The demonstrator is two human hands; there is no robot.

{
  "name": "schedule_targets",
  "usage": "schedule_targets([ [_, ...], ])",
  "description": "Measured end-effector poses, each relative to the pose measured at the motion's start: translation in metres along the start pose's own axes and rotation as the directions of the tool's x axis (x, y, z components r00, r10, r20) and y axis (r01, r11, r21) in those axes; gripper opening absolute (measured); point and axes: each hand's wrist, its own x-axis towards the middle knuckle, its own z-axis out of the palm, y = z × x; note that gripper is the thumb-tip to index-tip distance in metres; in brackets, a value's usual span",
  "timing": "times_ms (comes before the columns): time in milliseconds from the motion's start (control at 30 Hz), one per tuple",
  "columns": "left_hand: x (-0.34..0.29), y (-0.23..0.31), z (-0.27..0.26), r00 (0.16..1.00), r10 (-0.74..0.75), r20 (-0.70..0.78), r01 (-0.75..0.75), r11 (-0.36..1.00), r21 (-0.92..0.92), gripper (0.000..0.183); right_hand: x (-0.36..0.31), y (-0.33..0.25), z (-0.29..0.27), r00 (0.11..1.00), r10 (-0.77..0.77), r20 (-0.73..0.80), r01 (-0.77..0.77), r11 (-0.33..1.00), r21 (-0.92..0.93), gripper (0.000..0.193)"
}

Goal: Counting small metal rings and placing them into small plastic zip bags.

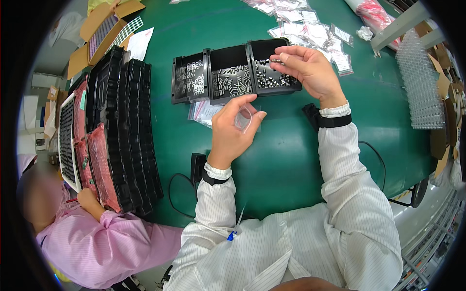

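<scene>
My left hand (224,138) holds a small clear plastic bag (242,120) between thumb and fingers, its mouth spread toward the bins. Over the right bin, my right hand (313,72) pinches a few small metal parts (276,61) at its fingertips; their exact kind is too small to tell. Three black parts bins (207,72) stand side by side in front of me. Ring-shaped pieces (195,80) lie in the left one, short metal cylinders (233,82) in the middle one, and small shiny metal parts (268,79) in the right one.
Filled clear bags (310,31) lie scattered at the far right, and more bags (201,111) under the bins' front. Stacked black trays (131,136) stand at left beside a co-worker in pink (111,242). Clear blister sheets (421,80) are at right. Cords trail from both wrist straps.
</scene>
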Motion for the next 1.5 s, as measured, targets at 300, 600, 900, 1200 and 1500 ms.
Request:
schedule_targets([
  [300, 0.001, -0.001, 0.001, 1.000, 0.020, -0.012, -0.020, 1.000, -0.024, 0.038, 0.001, 0.004, 0.011, 0.992, -0.118, -0.033, 0.084, 0.846, -0.526, 0.034],
  [600, 0.001, -0.003, -0.001, 0.996, -0.038, -0.078, 0.039, 0.999, 0.018, 0.038, -0.023, -0.028, 0.034, 0.970, 0.088, 0.227, -0.099, 0.994, 0.037, 0.048],
  [900, 0.004, -0.007, 0.006, 0.990, 0.002, -0.139, -0.003, 1.000, -0.010, 0.033, -0.064, -0.047, 0.081, 0.950, 0.131, 0.284, -0.058, 0.967, -0.249, 0.054],
  [1200, 0.003, -0.008, -0.001, 0.984, 0.000, -0.181, -0.011, 0.998, -0.060, 0.027, -0.069, -0.038, 0.106, 0.950, -0.048, 0.307, 0.214, 0.818, -0.533, 0.039],
  [1500, 0.005, 0.004, -0.007, 0.999, -0.047, -0.023, 0.043, 0.984, -0.171, 0.026, -0.003, -0.051, 0.094, 0.986, -0.099, 0.135, 0.160, 0.787, -0.595, 0.031],
])
